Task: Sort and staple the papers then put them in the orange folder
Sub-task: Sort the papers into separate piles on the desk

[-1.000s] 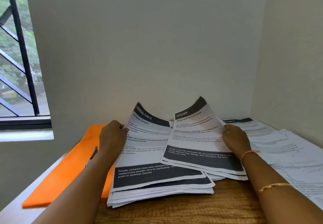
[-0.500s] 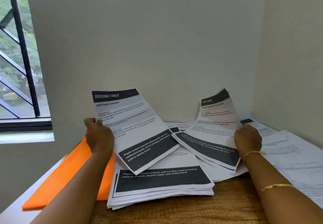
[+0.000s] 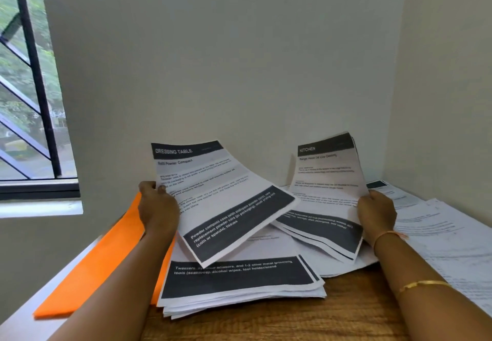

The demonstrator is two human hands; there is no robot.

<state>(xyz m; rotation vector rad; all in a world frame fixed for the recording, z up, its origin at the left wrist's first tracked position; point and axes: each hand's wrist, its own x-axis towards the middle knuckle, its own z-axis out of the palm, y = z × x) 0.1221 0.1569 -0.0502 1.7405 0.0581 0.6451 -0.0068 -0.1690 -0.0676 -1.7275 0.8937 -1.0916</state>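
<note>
My left hand (image 3: 157, 206) grips the left edge of a single sheet headed "DRESSING TABLE" (image 3: 221, 197), held tilted above the main paper stack (image 3: 239, 282). My right hand (image 3: 376, 214) holds the right edge of a few sheets headed "KITCHEN" (image 3: 326, 189), lifted over a second pile. The orange folder (image 3: 101, 258) lies flat at the left, partly under my left arm and the stack. No stapler shows.
More printed sheets (image 3: 447, 234) spread along the right wall. The wooden table (image 3: 266, 322) sits in a corner, with walls close behind and to the right. A barred window (image 3: 29, 101) is at the left.
Both hands have raised their papers off the piles. The left sheet moved up and left, and the stack's following page with the tweezers text is uncovered.
</note>
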